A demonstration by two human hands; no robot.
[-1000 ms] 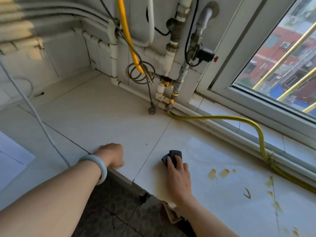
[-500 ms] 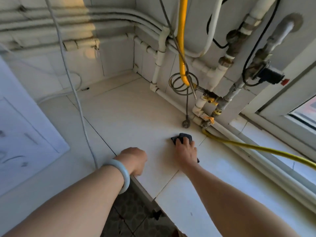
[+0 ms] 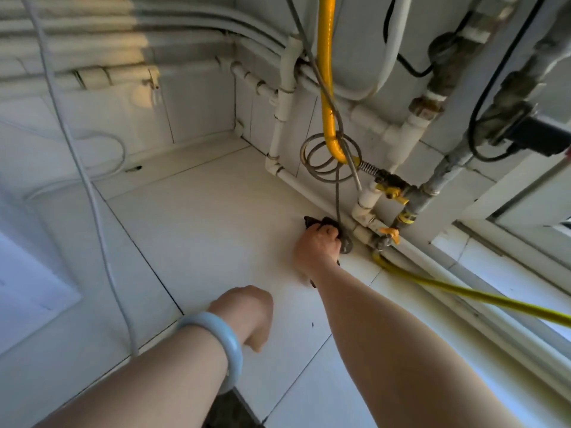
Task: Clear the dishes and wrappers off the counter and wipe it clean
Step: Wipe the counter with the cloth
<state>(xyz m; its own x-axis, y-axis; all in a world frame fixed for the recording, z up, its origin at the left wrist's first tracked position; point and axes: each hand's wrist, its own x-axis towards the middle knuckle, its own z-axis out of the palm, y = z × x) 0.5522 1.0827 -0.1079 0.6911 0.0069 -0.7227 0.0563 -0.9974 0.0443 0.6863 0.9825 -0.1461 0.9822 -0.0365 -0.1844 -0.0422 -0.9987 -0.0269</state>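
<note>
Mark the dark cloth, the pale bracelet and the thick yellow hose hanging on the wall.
dark cloth [image 3: 317,222]: head view, bunched edge beside the pipes.
pale bracelet [image 3: 229,338]: head view, top of the ring.
thick yellow hose [image 3: 327,81]: head view, straight vertical run above its bend.

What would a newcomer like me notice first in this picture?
The bright yellow hose hanging down the wall stands out. Below it, the right hand grips a dark cloth on the white counter; the left hand, wearing a pale bracelet, rests nearer.
</note>
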